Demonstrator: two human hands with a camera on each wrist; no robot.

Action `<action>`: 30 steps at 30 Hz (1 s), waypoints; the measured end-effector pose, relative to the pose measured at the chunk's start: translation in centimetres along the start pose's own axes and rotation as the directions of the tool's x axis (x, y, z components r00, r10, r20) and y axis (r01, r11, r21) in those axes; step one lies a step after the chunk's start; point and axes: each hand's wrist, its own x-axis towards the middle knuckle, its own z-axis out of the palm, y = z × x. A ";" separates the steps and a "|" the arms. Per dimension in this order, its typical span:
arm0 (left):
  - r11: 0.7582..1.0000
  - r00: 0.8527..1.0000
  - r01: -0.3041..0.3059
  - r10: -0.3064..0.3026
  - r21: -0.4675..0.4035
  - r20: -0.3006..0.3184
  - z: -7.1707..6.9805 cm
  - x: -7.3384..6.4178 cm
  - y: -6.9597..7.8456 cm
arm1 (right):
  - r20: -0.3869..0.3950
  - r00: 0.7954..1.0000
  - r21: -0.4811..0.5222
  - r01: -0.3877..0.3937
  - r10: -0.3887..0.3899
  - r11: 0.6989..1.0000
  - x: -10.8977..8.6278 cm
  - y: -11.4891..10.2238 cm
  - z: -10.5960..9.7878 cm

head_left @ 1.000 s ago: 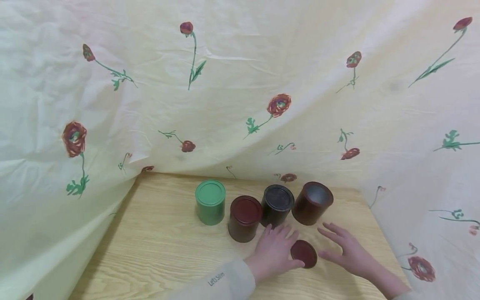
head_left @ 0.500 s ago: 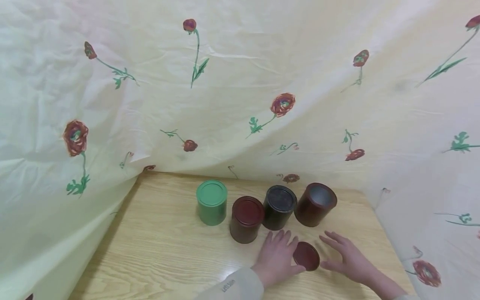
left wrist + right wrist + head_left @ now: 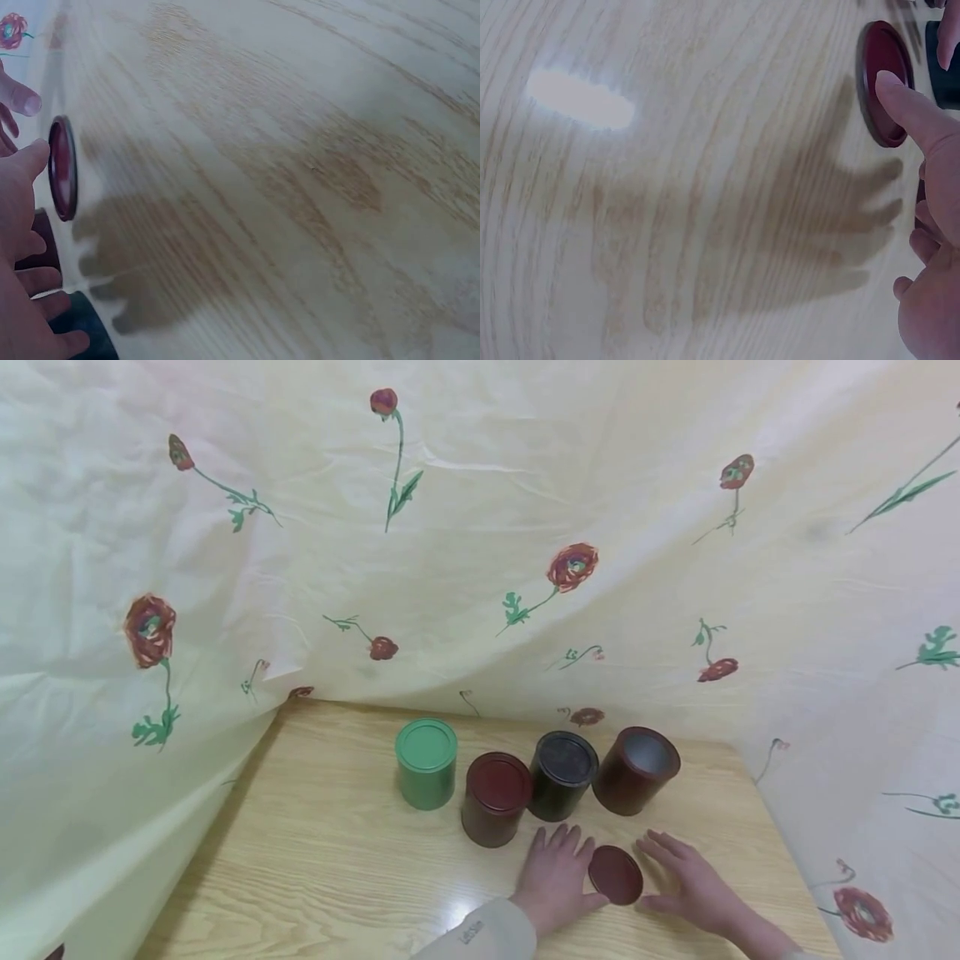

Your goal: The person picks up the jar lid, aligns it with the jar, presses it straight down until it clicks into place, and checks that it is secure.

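A round dark red lid (image 3: 616,875) lies flat on the wooden table between the two hands. On its left is my left hand (image 3: 557,877), fingers spread and thumb tip right at the lid's edge. My right hand (image 3: 690,885) stands on the other side, its fingers extended and thumb close to the rim. Behind the lid is a dark red canister (image 3: 630,777) without a lid, its grey inside showing. In the left wrist view the lid (image 3: 63,169) appears beside the thumb; in the right wrist view the thumb overlaps the lid (image 3: 877,112).
Lidded canisters stand in a row behind the hands: a green one (image 3: 426,768), a dark red one (image 3: 495,802) and a black one (image 3: 562,777). A floral cloth (image 3: 450,527) hangs behind and along both sides of the wooden table (image 3: 322,827).
The left hand has drawn back slightly from the black canister and lies beside the lid. Both hands have closed in a little around the lid. The camera view has shifted slightly.
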 end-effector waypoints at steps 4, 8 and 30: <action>1.000 1.000 0.005 -0.004 0.025 -0.023 1.0 0.2 0.0 | -0.018 1.000 -0.037 0.016 -0.016 0.999 -0.2 0.4 0.4; 0.998 0.999 0.013 -0.011 0.054 -0.045 1.9 0.4 0.1 | -0.022 1.000 -0.038 0.008 -0.009 0.999 -0.3 0.5 0.7; 0.994 0.998 0.030 -0.025 0.103 -0.054 3.6 1.1 0.7 | -0.058 0.998 -0.084 -0.023 0.018 0.996 -0.7 1.0 2.2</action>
